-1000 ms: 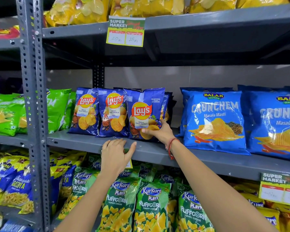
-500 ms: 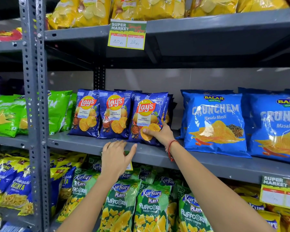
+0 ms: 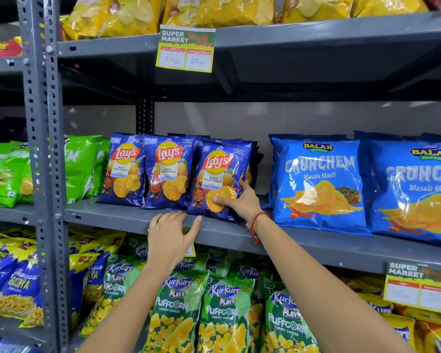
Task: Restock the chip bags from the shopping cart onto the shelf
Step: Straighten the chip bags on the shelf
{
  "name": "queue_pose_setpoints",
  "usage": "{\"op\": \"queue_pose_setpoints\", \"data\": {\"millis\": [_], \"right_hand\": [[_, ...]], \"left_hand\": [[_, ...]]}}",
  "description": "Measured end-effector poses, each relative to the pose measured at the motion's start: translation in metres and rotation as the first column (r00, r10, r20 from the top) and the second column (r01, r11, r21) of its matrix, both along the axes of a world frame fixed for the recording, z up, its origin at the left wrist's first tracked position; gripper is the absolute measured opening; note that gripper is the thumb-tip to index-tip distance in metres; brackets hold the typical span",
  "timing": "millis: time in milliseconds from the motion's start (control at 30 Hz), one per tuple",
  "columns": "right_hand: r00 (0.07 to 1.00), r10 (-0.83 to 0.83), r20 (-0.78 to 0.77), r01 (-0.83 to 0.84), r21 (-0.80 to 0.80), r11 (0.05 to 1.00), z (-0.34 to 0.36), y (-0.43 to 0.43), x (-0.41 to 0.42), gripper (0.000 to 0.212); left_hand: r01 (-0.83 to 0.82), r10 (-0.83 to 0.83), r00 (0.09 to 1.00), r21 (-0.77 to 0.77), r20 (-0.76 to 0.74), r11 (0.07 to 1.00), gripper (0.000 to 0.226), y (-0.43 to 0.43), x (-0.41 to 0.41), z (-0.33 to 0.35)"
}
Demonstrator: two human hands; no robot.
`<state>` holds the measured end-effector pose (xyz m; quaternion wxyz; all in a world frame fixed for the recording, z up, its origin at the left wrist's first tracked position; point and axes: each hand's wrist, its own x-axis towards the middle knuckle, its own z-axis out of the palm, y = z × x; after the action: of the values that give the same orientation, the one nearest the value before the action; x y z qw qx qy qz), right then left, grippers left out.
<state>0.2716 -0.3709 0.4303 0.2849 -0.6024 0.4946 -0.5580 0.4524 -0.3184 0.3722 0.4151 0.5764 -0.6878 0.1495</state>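
Three dark blue Lay's chip bags stand in a row on the grey middle shelf (image 3: 127, 215), with more bags stacked behind them. My right hand (image 3: 239, 200) grips the lower right corner of the rightmost Lay's bag (image 3: 219, 174), thumb across its front, fingers behind it. The bag leans back on the stack. My left hand (image 3: 169, 234) lies flat on the shelf's front edge just below the bags, fingers spread, holding nothing. The shopping cart is out of sight.
Large blue Crunchem bags (image 3: 318, 184) fill the shelf to the right, green bags (image 3: 82, 164) to the left past the perforated upright (image 3: 42, 149). Yellow bags sit on the top shelf above a price tag (image 3: 186, 49). Kurkure Puffcorn bags (image 3: 224, 314) crowd the shelf below.
My right hand has pushed the rightmost Lay's bag back and down into line with the other two. My left hand has stayed on the shelf edge.
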Motion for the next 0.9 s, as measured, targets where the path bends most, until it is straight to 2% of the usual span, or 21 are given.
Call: {"op": "queue_pose_setpoints", "data": {"millis": [233,300,400,533,600,667,733,767,833,900], "right_hand": [[0.991,-0.11,0.074,0.119,-0.131,0.984,0.007,0.013,-0.005,0.08],[0.988,-0.124,0.09,0.139,-0.193,0.971,0.013,0.021,-0.012,0.072],[0.984,-0.147,0.099,0.17,-0.285,0.943,0.026,0.037,-0.03,0.06],[0.964,-0.252,0.088,0.266,-0.392,0.881,0.037,0.062,-0.071,0.052],[0.922,-0.38,0.072,0.37,-0.451,0.812,0.038,0.072,-0.096,0.045],[0.823,-0.565,0.066,0.513,-0.513,0.688,0.038,0.079,-0.122,0.044],[0.687,-0.723,0.07,0.645,-0.518,0.562,0.036,0.083,-0.148,0.05],[0.649,-0.758,0.069,0.685,-0.486,0.543,0.034,0.084,-0.16,0.055],[0.674,-0.736,0.063,0.708,-0.342,0.619,0.03,0.079,-0.178,0.067],[0.763,-0.641,0.087,0.645,-0.159,0.747,0.028,0.072,-0.191,0.076]], "left_hand": [[0.016,-0.016,1.0,-0.009,-0.014,1.0,0.079,-0.002,0.001,0.002],[0.038,-0.04,0.997,-0.029,-0.068,0.999,0.07,-0.004,-0.003,0.007],[0.113,-0.137,0.979,-0.156,-0.151,0.981,0.046,-0.003,-0.022,0.02],[0.293,-0.354,0.916,-0.286,-0.19,0.912,0.035,0.003,-0.073,0.043],[0.41,-0.469,0.866,-0.292,-0.173,0.864,0.031,0.001,-0.103,0.052],[0.505,-0.554,0.813,-0.255,-0.179,0.824,0.037,-0.005,-0.133,0.06],[0.556,-0.589,0.761,-0.196,-0.273,0.808,0.049,-0.015,-0.162,0.065],[0.577,-0.591,0.72,-0.159,-0.364,0.801,0.056,-0.019,-0.175,0.068],[0.631,-0.551,0.598,-0.082,-0.582,0.772,0.069,-0.028,-0.199,0.075],[0.672,-0.463,0.506,-0.005,-0.728,0.741,0.078,-0.038,-0.22,0.08]]}}
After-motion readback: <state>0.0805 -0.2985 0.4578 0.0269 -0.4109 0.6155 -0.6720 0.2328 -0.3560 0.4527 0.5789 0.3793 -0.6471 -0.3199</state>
